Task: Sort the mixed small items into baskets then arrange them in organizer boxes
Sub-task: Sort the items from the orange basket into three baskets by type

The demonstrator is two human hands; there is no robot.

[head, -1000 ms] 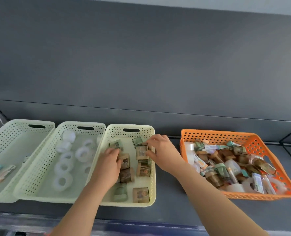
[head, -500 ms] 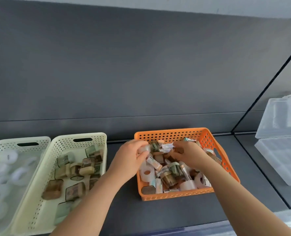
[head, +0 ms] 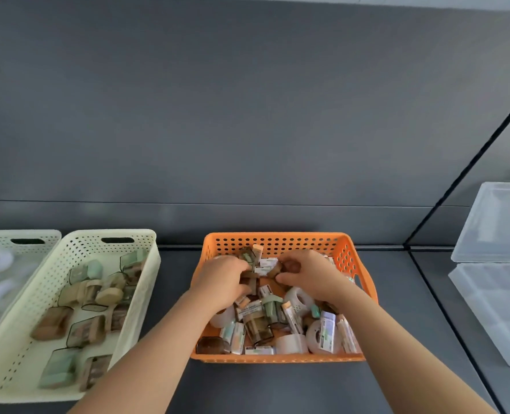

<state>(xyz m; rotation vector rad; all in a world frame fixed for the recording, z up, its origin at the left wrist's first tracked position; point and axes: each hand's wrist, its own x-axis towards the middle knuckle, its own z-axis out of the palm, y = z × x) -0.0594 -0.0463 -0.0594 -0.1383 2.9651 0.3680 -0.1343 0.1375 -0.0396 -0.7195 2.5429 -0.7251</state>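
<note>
In the orange basket [head: 277, 242], lower centre, our right hand [head: 313, 277] is pinching a small brown packet [head: 290, 266]; our left hand [head: 220, 283] is curling into the heap [head: 259, 322], hold unclear. We are judging the packet light, stiff, slick: edges grip best.

- left grip [head: 222, 280]: a bare hand, its outline soft with blur; the nails are too blurred to make out.
- right grip [head: 313, 277]: a bare hand too, the knuckles showing as a row of rounded bumps.
- left forearm [head: 146, 354]: bare and smooth from wrist to the frame's lower edge, widening towards the elbow.
- right forearm [head: 412, 354]: likewise bare and smooth down to the lower edge.
</note>
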